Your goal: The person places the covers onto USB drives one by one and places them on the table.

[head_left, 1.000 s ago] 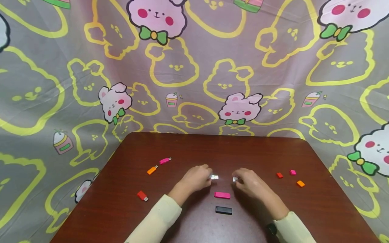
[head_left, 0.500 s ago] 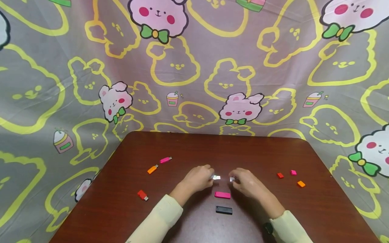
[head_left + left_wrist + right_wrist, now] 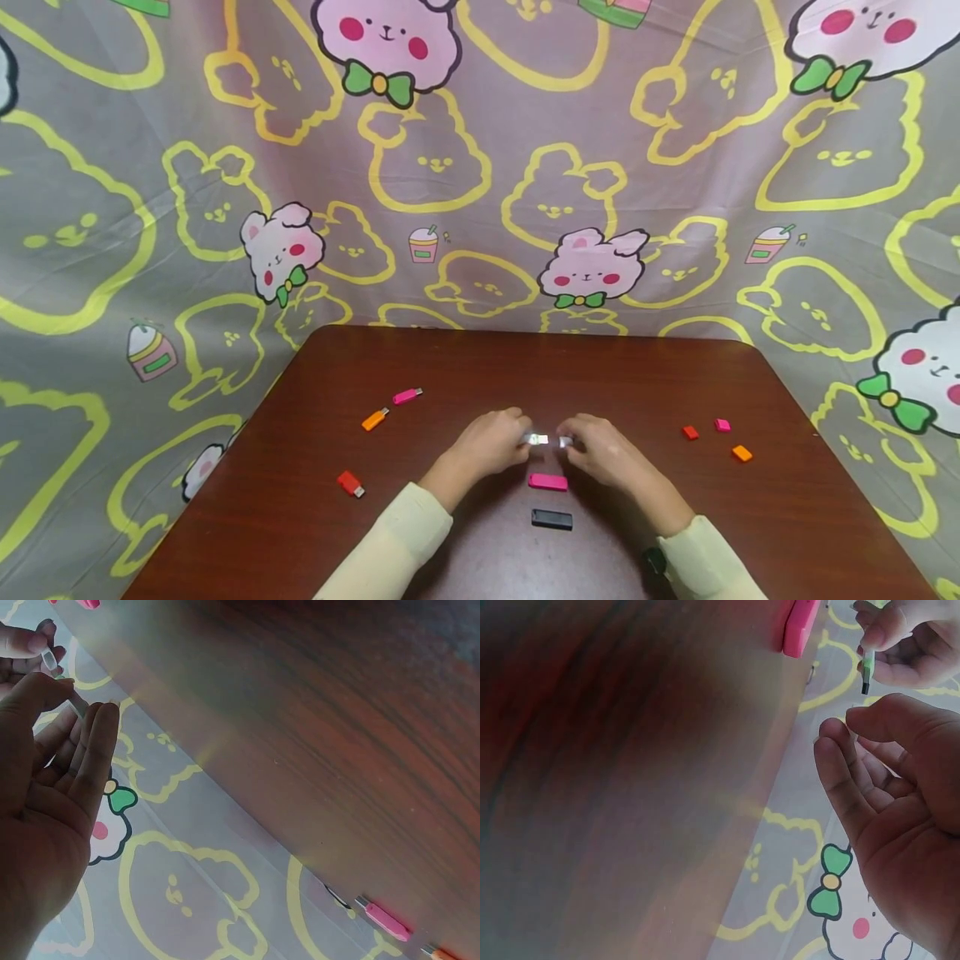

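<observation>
My left hand (image 3: pixel 487 442) pinches a white USB stick (image 3: pixel 538 439) over the middle of the table, its metal plug pointing right. Facing it, my right hand (image 3: pixel 611 454) pinches a small white cap (image 3: pixel 565 442) between thumb and fingers. A narrow gap separates plug and cap in the head view. The right wrist view shows the stick (image 3: pixel 867 671) held upright in that picture, plug end toward the right hand's fingertips. In the left wrist view, the cap's (image 3: pixel 49 658) end shows past the left thumb. Nearer the body lie a pink USB stick (image 3: pixel 548 482) and a black USB stick (image 3: pixel 552 519), no plugs showing.
On the left of the table (image 3: pixel 450 358) lie pink (image 3: pixel 407 397), orange (image 3: pixel 375 419) and red (image 3: pixel 350 483) USB sticks with bare plugs. Red (image 3: pixel 690 432), pink (image 3: pixel 722 425) and orange (image 3: pixel 742 453) caps lie on the right. A patterned cloth (image 3: pixel 480 167) hangs behind.
The right hand with the cap has moved left, and the left hand with the stick slightly right. The gap between plug and cap has narrowed. The things on the table stay put.
</observation>
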